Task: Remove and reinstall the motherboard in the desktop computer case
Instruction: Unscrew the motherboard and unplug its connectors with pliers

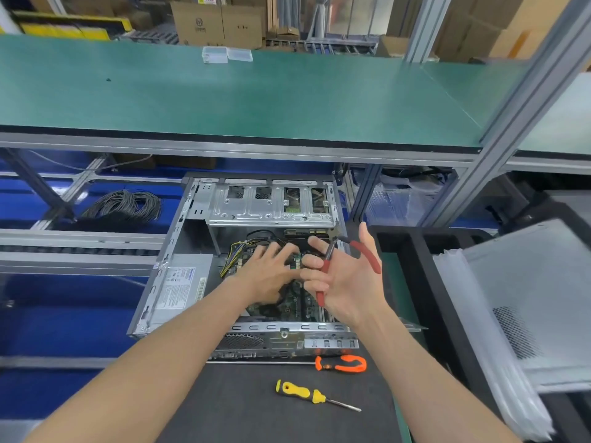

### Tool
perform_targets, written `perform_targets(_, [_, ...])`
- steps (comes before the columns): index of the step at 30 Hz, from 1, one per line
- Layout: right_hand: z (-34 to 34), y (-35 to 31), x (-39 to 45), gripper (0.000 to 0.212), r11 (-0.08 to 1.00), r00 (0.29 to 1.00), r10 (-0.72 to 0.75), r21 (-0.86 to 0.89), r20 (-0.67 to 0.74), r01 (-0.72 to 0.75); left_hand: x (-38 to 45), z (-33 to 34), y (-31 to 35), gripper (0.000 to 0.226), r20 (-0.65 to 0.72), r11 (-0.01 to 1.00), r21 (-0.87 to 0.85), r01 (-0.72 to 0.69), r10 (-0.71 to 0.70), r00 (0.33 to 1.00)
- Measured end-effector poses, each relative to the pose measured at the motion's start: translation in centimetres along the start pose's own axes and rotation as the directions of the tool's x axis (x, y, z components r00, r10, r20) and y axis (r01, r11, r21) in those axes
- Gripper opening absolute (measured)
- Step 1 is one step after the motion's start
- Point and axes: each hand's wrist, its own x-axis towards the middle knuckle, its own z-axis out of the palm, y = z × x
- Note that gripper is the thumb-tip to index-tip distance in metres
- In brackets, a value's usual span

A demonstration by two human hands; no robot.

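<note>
- Nearest the camera, a yellow screwdriver (315,394) and an orange-handled tool (341,363) lie unused on the dark bench (243,410), below and behind both grips.
- Right hand (345,276): grip curled round red-handled pliers (348,266), the handles spread apart, the nose pointing up and away from the palm toward the drive cage (271,203).
- Left hand (271,270): fingers straight and spread, pressing flat on parts inside the computer case (166,282), just left of the pliers grip; nothing is held.
- Motherboard (294,302): seated in the case floor, directly beneath both grips, partly hidden by them.
- Cables (233,254) run to the board left of the left hand; whether they are plugged in cannot be told.
- Judgement: the side panel is off and the board is in the case. Whether this is removal or reinstallation cannot be determined.
</note>
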Motion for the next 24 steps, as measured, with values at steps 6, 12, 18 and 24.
perform_targets(6, [0.3,-0.5,-0.6,0.069,0.998,0.999,0.005,-0.056,0.033,-0.003,0.2,-0.8,0.5,0.046,0.071,0.951,0.272,-0.148,0.134,0.988])
perform_targets(12, [0.8,-1.2,-0.9,0.075,0.958,1.000,0.026,-0.284,0.016,-0.020,-1.1,-3.3,-0.2,0.028,0.196,0.979,0.057,-0.198,0.184,0.963])
perform_targets(18, [1.6,-1.2,-0.8,0.061,0.811,0.998,-0.047,-0.585,-0.031,0.020,-1.6,-3.4,-1.8,0.023,0.191,0.777,-0.614,0.135,-0.020,0.981])
perform_targets(24, [2.6,-1.4,-0.7,0.059,0.517,0.983,-0.150,-0.856,-0.105,-0.013,-2.4,-3.5,-2.6,0.016,0.007,0.506,-0.846,0.170,-0.309,0.951])
